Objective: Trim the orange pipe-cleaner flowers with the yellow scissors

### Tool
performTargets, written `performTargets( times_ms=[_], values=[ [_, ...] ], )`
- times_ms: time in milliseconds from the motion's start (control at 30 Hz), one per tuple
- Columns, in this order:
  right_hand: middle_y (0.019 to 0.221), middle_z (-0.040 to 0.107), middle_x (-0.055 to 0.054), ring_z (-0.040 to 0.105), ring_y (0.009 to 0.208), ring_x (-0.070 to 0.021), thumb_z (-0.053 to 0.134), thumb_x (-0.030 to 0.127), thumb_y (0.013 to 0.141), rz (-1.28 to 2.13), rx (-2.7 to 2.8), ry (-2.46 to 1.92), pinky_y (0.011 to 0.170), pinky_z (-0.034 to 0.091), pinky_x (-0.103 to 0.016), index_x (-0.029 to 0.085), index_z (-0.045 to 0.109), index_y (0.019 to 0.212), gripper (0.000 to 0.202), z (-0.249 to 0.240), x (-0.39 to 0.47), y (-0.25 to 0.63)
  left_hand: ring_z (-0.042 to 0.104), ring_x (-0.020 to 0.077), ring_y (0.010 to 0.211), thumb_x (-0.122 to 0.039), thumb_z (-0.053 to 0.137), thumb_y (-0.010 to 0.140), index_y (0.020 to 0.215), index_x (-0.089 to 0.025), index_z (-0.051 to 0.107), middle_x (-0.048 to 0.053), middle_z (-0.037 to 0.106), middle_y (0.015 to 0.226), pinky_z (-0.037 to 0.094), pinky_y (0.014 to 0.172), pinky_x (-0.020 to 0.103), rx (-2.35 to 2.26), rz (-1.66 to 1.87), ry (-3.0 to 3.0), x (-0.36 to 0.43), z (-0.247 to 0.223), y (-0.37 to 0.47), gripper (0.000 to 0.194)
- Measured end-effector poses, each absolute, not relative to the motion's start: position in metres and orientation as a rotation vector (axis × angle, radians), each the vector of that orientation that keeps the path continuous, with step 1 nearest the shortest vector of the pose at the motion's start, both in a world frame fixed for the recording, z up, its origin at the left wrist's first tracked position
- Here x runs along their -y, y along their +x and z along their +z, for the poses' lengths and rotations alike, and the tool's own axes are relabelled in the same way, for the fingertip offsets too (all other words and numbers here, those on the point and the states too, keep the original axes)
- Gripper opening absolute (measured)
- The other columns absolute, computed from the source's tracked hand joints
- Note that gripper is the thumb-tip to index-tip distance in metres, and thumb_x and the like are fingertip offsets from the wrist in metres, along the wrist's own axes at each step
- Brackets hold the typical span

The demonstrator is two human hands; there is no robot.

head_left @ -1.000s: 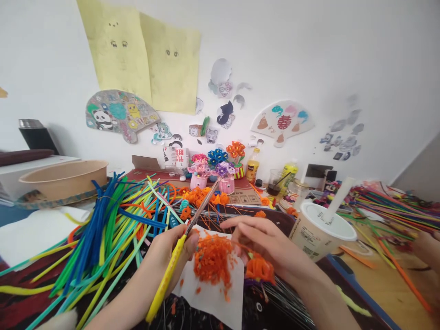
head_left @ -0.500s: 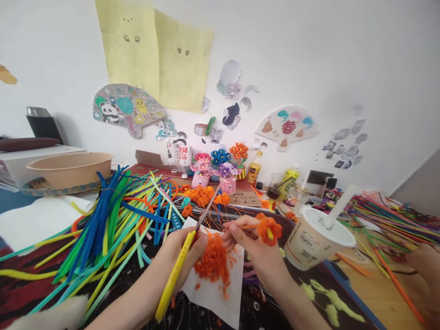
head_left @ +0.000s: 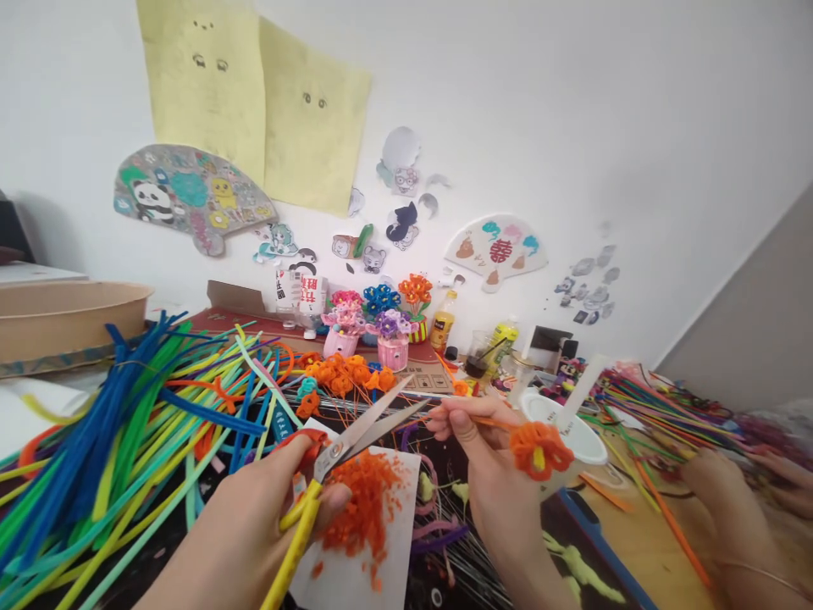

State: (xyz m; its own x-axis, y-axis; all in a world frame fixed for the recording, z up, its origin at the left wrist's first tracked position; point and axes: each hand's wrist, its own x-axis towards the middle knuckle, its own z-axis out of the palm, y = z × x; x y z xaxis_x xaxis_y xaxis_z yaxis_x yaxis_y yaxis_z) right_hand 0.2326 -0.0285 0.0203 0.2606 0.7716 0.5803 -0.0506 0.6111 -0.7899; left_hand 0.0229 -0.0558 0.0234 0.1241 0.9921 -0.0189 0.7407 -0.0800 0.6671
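My left hand (head_left: 254, 508) grips a pair of scissors (head_left: 331, 453) with yellow on the handles. The blades are spread apart, pointing up and to the right. Between thumb and fingers, my right hand (head_left: 499, 491) pinches the orange stem of a fuzzy pipe-cleaner flower (head_left: 539, 449) with a yellow centre. The flower head hangs to the right of that hand. One blade tip lies close to my right fingertips; whether it touches the stem I cannot tell. Below the scissors, a pile of orange fuzz clippings (head_left: 362, 508) rests on white paper (head_left: 390, 576).
Loose pipe cleaners (head_left: 133, 424) cover the left side. Finished orange flowers (head_left: 340, 373) lie behind the scissors, with small flower pots (head_left: 394, 354) beyond. A lidded cup (head_left: 588, 436) with a straw stands behind my right hand. Another person's hand (head_left: 717, 491) is at the right.
The scissors' blades have spread open and lowered toward my right fingertips. My view has swung right, bringing more of the other person's hands into sight. My right hand keeps hold of the flower.
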Motion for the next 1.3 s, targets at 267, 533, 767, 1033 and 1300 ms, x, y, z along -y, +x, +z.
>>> performTargets(
  times_ms=[267, 533, 767, 1033, 1300],
  values=[
    [0.073, 0.075, 0.002, 0.069, 0.065, -0.0114, 0.068, 0.017, 0.085, 0.652, 1.201, -0.655, 0.064, 0.058, -0.022, 0.024, 0.075, 0.084, 0.01, 0.0197, 0.0314, 0.2318, 0.067, 0.0259, 0.081, -0.051, 0.046, 0.076, 0.09, -0.026, 0.06, 0.005, 0.073, 0.089, 0.045, 0.07, 0.033, -1.735, 0.521, 1.934, 0.0556, 0.0266, 0.0282, 0.032],
    [0.072, 0.075, 0.001, 0.069, 0.062, -0.0127, 0.068, 0.017, 0.085, 0.603, 1.215, -0.657, 0.061, 0.056, -0.024, 0.024, 0.075, 0.084, 0.01, 0.0197, 0.0319, 0.2326, 0.065, 0.0251, 0.077, -0.051, 0.044, 0.079, 0.089, -0.023, 0.058, 0.006, 0.072, 0.089, 0.043, 0.068, 0.033, -1.75, 0.455, 1.992, 0.0579, 0.0236, 0.0247, 0.032],
    [0.074, 0.075, 0.001, 0.067, 0.063, -0.0121, 0.069, 0.018, 0.084, 0.599, 1.2, -0.673, 0.061, 0.055, -0.023, 0.024, 0.075, 0.083, 0.009, 0.0194, 0.0325, 0.2339, 0.064, 0.0236, 0.071, -0.053, 0.047, 0.08, 0.089, -0.023, 0.06, 0.005, 0.071, 0.082, 0.042, 0.065, 0.031, -1.724, 0.468, 2.018, 0.0566, 0.0213, 0.0242, 0.034],
    [0.075, 0.076, 0.0, 0.069, 0.066, -0.0129, 0.07, 0.018, 0.083, 0.605, 1.182, -0.688, 0.063, 0.057, -0.023, 0.023, 0.075, 0.081, 0.008, 0.0213, 0.0344, 0.2332, 0.062, 0.0232, 0.068, -0.056, 0.042, 0.08, 0.086, -0.022, 0.059, 0.005, 0.069, 0.078, 0.041, 0.063, 0.031, -1.689, 0.426, 2.01, 0.0582, 0.0266, 0.0267, 0.039],
    [0.074, 0.074, -0.001, 0.067, 0.063, -0.0153, 0.072, 0.021, 0.081, 0.542, 1.195, -0.68, 0.059, 0.058, -0.027, 0.022, 0.076, 0.081, 0.005, 0.0217, 0.0324, 0.2333, 0.063, 0.0247, 0.072, -0.055, 0.04, 0.079, 0.088, -0.022, 0.058, 0.006, 0.07, 0.081, 0.043, 0.066, 0.033, -1.702, 0.445, 2.013, 0.0564, 0.0249, 0.0248, 0.039]
  ],
)
